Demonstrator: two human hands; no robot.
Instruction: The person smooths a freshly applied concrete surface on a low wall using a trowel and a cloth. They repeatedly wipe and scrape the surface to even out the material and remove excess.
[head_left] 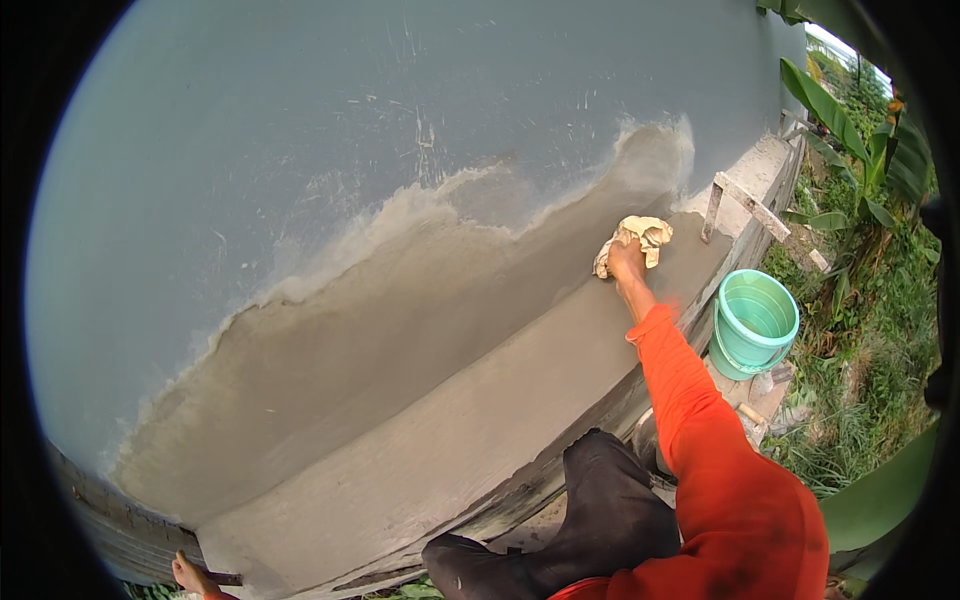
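The person's right hand (627,262) is gripping a crumpled, pale yellow cloth (652,236), the fingers curling tightly into it so that loose folds are puffing out above and beside the knuckles. The cloth is sitting near the far end of the ledge (440,430), by the corner where the ledge is meeting the wall (250,150). Bunching it up is probably giving the hand a thicker, softer pad; from here I can't tell how hard it is pressing.

The arm in its orange-red sleeve (690,400) is stretching nearly straight, seemingly because that end is lying well away from the body. Down at the lower left, the left hand (188,575) is showing only partly, beside a dark bar (228,579); perhaps it is steadying the body, but I can't tell how open it is or whether it is holding anything.

A brownish patch of plaster (380,330) is running along the wall's foot, its ragged upper edge standing out against the grey. The green bucket (755,310) is standing just outside the ledge, near the right arm, presumably for easy reach. A small wooden frame (750,205) is leaning out past the ledge's end.
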